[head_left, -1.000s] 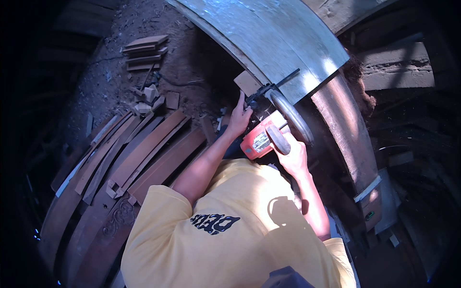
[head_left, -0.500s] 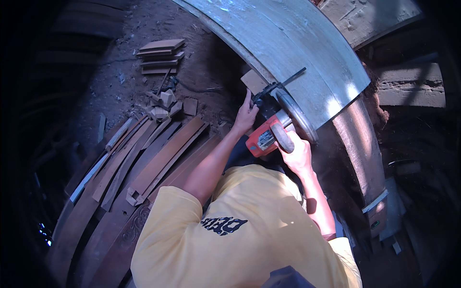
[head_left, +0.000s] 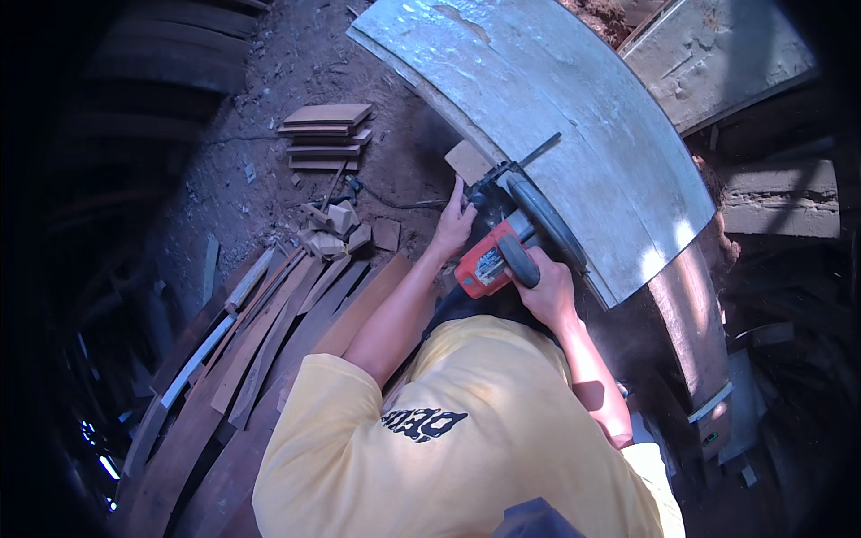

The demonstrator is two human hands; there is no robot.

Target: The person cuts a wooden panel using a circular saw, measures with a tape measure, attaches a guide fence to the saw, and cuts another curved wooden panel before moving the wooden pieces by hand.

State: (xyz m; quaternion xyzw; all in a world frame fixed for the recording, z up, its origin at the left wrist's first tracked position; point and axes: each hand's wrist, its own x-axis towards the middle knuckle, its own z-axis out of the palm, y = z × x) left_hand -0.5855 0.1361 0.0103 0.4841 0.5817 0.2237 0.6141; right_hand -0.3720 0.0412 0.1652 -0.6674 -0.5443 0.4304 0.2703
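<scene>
Gripping the red power saw [head_left: 489, 260] by its black handle, my right hand [head_left: 545, 291] has its fingers wrapped tight round the grip, the saw's dark blade guard lying along the near edge of the wide, pale curved plank [head_left: 574, 117]. My left hand [head_left: 453, 224] sits just ahead of the saw's red body, fingers pressed together and pointing up against the front of the tool, beside a small square offcut [head_left: 466, 161] that lies at the plank's edge; I cannot tell whether those fingers close round anything. The saw rests at the left edge of the plank, about midway along its curve, between my two hands.

On the dirt ground [head_left: 269, 72] to my left lies a stack of short flat boards [head_left: 325, 134], with a little heap of wood scraps [head_left: 332, 229] near it. Closer to me, long curved wooden strips [head_left: 260, 341] lie side by side. A rounded dark timber [head_left: 691, 332] runs below the plank on my right.
</scene>
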